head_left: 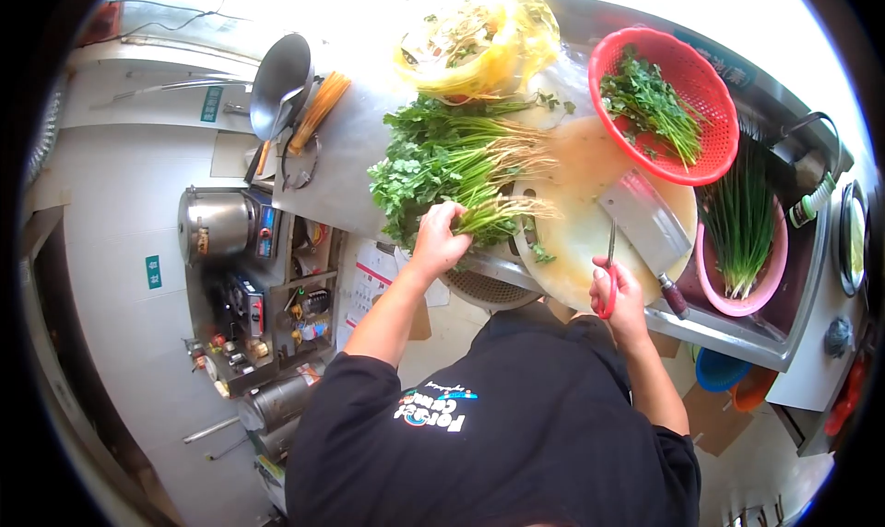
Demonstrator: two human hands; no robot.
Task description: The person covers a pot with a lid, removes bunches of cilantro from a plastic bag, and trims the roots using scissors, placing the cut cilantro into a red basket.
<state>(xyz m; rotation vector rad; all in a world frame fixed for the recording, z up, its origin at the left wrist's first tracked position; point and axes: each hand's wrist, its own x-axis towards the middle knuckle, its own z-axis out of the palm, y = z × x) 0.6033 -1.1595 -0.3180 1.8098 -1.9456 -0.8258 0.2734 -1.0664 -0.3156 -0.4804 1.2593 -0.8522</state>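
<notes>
My left hand (441,241) closes around the stems at the near edge of a large heap of coriander (433,158). The heap's leaves point left, and its pale brown roots reach right over the round cutting board (576,269). My right hand (622,304) holds scissors (606,292) by their red handles, blades pointing away from me above the board. Just right of the blades, a cleaver (645,218) lies flat on the board, its dark handle towards me. Whether the scissor blades are apart is too small to tell.
A yellow plastic bag (530,43) of plant scraps stands behind the heap. A red colander (604,112) holds more coriander. In the sink, a pink basin (784,260) holds long green onions. A wok (279,75) and a bundle of thin sticks (323,107) are at left.
</notes>
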